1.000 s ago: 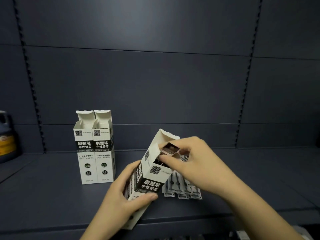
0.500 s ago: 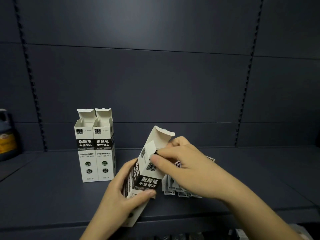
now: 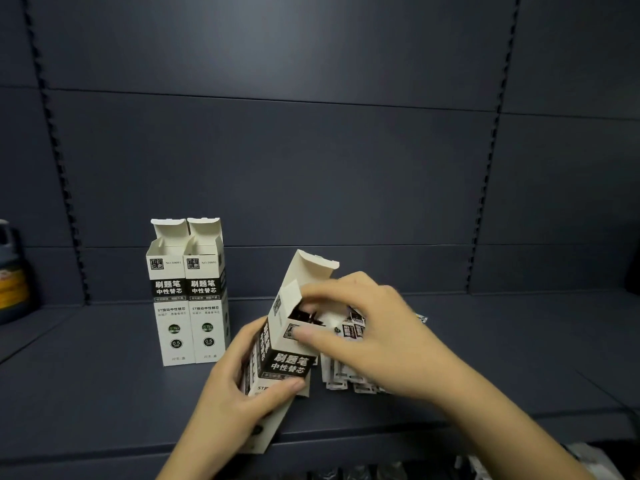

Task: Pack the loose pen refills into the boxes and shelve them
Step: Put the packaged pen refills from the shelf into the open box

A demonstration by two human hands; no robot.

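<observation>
On the dark grey metal shelf (image 3: 104, 393), the left hand (image 3: 235, 400) grips a tilted white-and-black cardboard refill box (image 3: 287, 362) round its middle, top flap open. At its mouth, the right hand (image 3: 374, 337) has curled fingers (image 3: 318, 292) on the opening; whether it pinches a refill cannot be told. Loose white-packaged pen refills (image 3: 349, 382) lie on the shelf just beside the box, under that hand. Two matching open boxes (image 3: 188, 292) stand upright, touching, to the left.

Shop setting, dark slotted gondola shelving (image 3: 346, 168), 2 retail refill boxes (image 3: 188, 292) on shelf (image 3: 104, 375)
</observation>
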